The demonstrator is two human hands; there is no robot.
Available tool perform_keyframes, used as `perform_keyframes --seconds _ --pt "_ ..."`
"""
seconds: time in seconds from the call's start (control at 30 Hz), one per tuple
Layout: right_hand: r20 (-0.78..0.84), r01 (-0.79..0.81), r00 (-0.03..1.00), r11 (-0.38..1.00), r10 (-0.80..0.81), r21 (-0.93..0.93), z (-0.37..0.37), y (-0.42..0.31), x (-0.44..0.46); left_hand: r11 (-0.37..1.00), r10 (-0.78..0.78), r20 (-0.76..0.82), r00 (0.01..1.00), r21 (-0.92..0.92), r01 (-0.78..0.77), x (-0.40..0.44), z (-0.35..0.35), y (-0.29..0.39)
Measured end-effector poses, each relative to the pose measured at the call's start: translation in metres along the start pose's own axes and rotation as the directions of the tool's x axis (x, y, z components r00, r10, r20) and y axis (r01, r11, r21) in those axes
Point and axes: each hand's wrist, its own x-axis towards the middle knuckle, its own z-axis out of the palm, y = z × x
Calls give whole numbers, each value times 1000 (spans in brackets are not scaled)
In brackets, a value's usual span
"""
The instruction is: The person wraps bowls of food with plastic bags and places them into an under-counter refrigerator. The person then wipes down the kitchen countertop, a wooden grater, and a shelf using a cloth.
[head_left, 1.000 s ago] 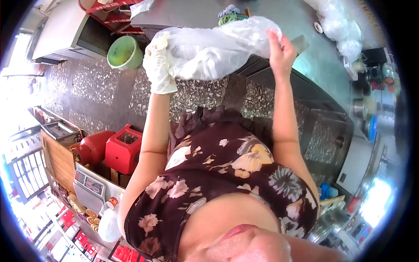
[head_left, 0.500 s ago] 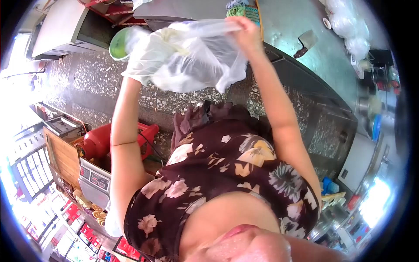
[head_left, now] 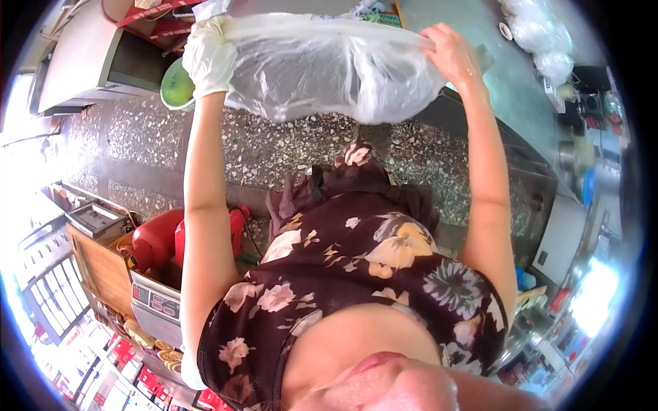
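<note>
On my feed, the gloved left hand (head_left: 209, 60) and bare right hand (head_left: 454, 56) pinched opposite ends of one translucent plastic bag (head_left: 308, 75) in their fingers, stretched between them. I counted one green bucket (head_left: 177, 100) nearby.

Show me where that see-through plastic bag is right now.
In the head view, the plastic bag is at the top centre, spread between the gloved left hand and the bare right hand, in front of the speckled floor.

From afar, I saw what looked like a food-shop kitchen. A metal worktop (head_left: 456, 19), digital scale (head_left: 156, 301), red gas cylinder (head_left: 153, 241) and speckled floor (head_left: 301, 147) suggested it.
</note>
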Motion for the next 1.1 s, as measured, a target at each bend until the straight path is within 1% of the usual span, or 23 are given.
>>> perform_keyframes --seconds 0.03,0.07,0.1,0.13,0.27,0.33,0.37,0.4,0.47,0.53,0.6,0.63,0.67,0.7,0.77,0.8,0.83,0.9,0.97,1.0,1.03,1.07,1.1 --pt "48 -55 997 988 63 -146 2 17 1 996 10 -44 999 -86 -13 10 2 3" --pt "40 -61 997 986 68 -155 3 32 0 985 16 -95 995 -170 -32 20 5 5" --pt "-88 -129 989 977 115 -169 2 41 3 971 24 -150 988 -231 -59 31 11 9" --pt "-220 -197 963 965 158 -171 4 47 2 970 33 -164 986 -234 -71 35 14 12" --pt "-313 -396 880 916 357 -69 15 94 33 968 61 -183 981 -228 -103 88 58 38" --pt "-135 -464 830 803 542 374 37 130 55 982 115 -70 991 -145 -125 114 85 44" --pt "51 -502 825 687 563 525 40 124 44 981 131 -11 991 -142 -131 106 88 32" --pt "63 -510 821 678 568 530 52 138 56 982 134 2 991 -136 -132 125 108 33" --pt "340 -455 835 196 431 869 71 149 73 943 30 307 951 -323 75 151 136 37" --pt "388 -461 840 124 379 879 86 166 91 921 -4 424 905 -351 168 175 150 44" --pt "463 -634 773 497 434 593 91 162 99 905 -5 494 870 -367 214 186 158 31" --pt "337 -616 786 700 518 361 90 155 110 933 -48 535 844 -277 229 201 150 46" --pt "80 -413 908 845 412 339 83 149 119 936 -50 541 839 -267 228 215 156 52" --pt "-169 -200 954 947 246 253 69 138 132 964 -26 546 838 -209 166 230 165 56" --pt "-300 103 953 891 39 443 45 95 142 978 -11 591 807 -161 131 244 179 56" --pt "-141 197 980 822 -143 534 37 66 140 978 -15 599 801 -157 136 249 188 54" --pt "-6 264 943 736 -333 624 27 30 131 979 12 643 766 -164 122 244 191 48" --pt "189 415 826 799 -531 435 62 4 120 982 84 682 727 -182 58 263 209 45" --pt "354 310 860 928 -367 208 132 22 97 985 131 692 710 -170 -17 288 233 39" --pt "640 205 717 961 -275 183 139 36 104 985 167 699 695 -153 -83 296 239 37" --pt "854 112 494 986 -163 123 141 47 111 964 19 762 647 -185 190 304 225 54" --pt "854 95 500 989 -144 111 135 49 104 964 40 763 645 -198 175 307 228 51" --pt "769 -121 635 973 -77 197 129 52 100 950 105 777 621 -263 169 314 235 45"
